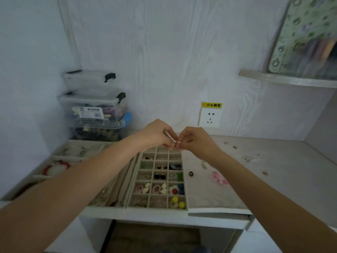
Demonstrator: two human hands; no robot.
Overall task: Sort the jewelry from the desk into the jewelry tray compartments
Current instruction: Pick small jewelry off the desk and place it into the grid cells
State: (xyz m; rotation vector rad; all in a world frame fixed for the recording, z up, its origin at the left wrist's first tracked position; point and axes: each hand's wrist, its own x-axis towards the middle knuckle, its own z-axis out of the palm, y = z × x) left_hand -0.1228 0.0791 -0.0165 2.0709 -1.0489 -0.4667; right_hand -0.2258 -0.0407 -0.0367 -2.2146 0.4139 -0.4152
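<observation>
Above the far edge of the jewelry tray [158, 181], a small pale item [171, 137], too small to identify beyond a thin stick-like part with a tiny bead at its end, is pinched between the fingertips of the left hand [156, 134] and the right hand [193, 139], which meet there with curled fingers. Most of the tray's compartments are already filled: dark studs and a dark piece in the middle rows, pink and cream pieces lower down, and a red-and-blue flower and yellow balls [177, 201] in the column nearest the tray's right wall. Several cells along the far row appear unfilled, as far as can be judged. To the right of the tray, on the desk [273, 170], a few pieces are left unsorted: a small black ring-like item [191, 173], a small gold charm [203, 165] and a pink flower piece [218, 178]. To the left of the tray, a red bracelet [56, 166] is seen in a second, larger tray. The sorting is judged to be well advanced, with the held item and the loose pieces outstanding.
</observation>
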